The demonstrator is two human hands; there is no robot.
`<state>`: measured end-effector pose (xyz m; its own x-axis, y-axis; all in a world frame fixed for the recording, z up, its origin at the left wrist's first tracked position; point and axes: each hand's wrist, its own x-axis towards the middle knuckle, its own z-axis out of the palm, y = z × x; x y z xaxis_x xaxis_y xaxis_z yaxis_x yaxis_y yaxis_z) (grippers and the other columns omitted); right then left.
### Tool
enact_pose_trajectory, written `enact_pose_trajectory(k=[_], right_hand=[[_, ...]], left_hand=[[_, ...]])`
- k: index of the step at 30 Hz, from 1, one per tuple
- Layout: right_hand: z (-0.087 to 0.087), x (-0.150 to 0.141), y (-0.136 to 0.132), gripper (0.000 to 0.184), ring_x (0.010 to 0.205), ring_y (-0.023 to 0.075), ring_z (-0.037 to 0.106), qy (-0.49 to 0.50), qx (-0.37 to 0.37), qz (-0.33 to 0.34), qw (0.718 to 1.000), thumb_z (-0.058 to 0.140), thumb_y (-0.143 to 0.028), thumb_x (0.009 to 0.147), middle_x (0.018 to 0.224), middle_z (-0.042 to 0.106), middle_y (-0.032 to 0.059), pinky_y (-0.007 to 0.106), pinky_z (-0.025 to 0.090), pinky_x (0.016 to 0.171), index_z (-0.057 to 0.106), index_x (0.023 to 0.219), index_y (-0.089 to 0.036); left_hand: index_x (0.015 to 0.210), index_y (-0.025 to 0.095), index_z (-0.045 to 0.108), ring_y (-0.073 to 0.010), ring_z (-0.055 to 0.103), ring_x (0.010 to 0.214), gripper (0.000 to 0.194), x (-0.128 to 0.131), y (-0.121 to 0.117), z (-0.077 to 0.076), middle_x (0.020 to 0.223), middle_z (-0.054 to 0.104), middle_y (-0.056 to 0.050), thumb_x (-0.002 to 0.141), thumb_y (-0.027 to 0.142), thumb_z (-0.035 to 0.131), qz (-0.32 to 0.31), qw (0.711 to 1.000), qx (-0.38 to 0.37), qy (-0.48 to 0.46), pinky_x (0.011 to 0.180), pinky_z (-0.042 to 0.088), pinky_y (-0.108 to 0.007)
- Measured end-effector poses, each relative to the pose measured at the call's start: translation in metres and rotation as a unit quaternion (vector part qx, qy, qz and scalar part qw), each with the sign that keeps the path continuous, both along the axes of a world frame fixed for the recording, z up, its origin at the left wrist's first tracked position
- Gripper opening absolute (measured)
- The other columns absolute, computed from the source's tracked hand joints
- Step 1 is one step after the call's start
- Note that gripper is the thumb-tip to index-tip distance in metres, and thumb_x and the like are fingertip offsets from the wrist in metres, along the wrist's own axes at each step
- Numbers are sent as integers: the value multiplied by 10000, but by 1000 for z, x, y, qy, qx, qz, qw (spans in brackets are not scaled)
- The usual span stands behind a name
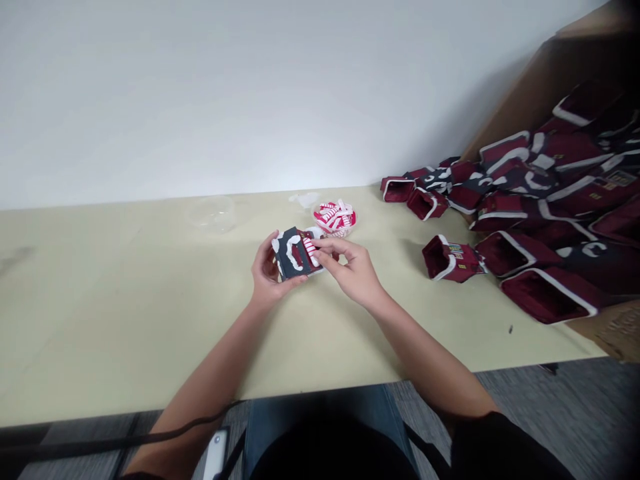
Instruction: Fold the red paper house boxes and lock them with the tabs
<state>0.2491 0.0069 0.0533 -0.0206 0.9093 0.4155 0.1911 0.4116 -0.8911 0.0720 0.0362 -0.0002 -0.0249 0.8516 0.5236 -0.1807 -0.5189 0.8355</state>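
My left hand (267, 273) is closed around a small dark and maroon house-shaped paper box with white trim (295, 255), held just above the table. My right hand (353, 267) pinches a red-and-white striped piece (310, 251) against the front of that box. Right behind the hands a clear plastic tub (335, 219) holds several more red-and-white striped pieces.
The pale yellow table (125, 313) meets a white wall. An empty clear plastic lid or cup (213, 213) lies at the back. To the right, a tipped cardboard carton (560, 67) spills a heap of the same maroon boxes (525, 200) onto the table.
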Motion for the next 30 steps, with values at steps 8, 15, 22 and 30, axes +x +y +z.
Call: enact_pose_trajectory(k=[8, 15, 22, 30], right_hand=[[-4, 0, 5, 230, 651, 139, 575, 42, -18, 12, 999, 702, -407, 804, 782, 727, 7, 290, 478, 654, 791, 913, -224], [-10, -4, 8, 214, 739, 172, 636, 27, -27, 7, 999, 682, -401, 828, 810, 739, 13, 290, 494, 694, 788, 879, -222], [-34, -3, 31, 283, 805, 183, 638, 19, -45, 52, 997, 671, -468, 820, 902, 740, 40, 298, 487, 738, 777, 834, -206], [-35, 16, 48, 539, 837, 189, 603, -111, -74, -65, 989, 692, -485, 785, 1182, 654, 107, 365, 508, 809, 665, 1252, -217]], left_hand=[[1301, 236, 572, -339, 546, 1276, 901, -2, 1, -7, 1371, 567, -139, 489, 322, 952, -2, 999, 6, 36, 1038, 497, -422], [1360, 254, 544, -334, 504, 1313, 929, -4, 3, -12, 1409, 527, -134, 520, 293, 939, 9, 998, 2, 59, 1012, 516, -397], [1397, 267, 512, -334, 501, 1319, 933, -15, 11, -15, 1452, 496, -129, 560, 345, 917, 2, 992, -37, 118, 957, 552, -393], [1390, 277, 521, -330, 588, 1204, 911, -47, 36, -4, 1338, 586, -110, 572, 448, 882, 144, 939, -62, 306, 950, 542, -478]])
